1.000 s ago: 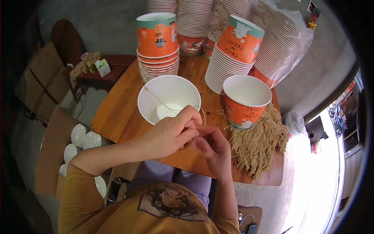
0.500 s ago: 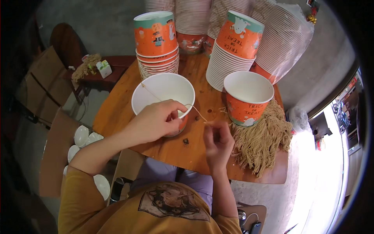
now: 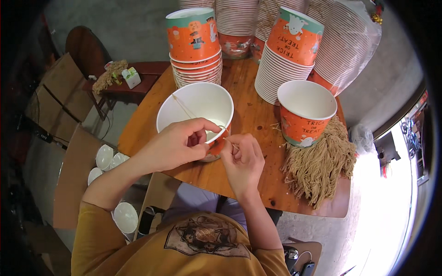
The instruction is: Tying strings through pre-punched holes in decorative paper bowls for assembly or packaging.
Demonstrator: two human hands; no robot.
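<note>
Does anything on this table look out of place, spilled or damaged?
Nothing looks spilled or damaged. The heap of tan string just looks messy, its loose strands splayed across the right side of the table, unlike the neat bucket stacks.

Fisheye view from the head, facing down, near left hand and right hand

Hands @ ppr tub | R pinches string (thin) | yarn bdl R-side
</note>
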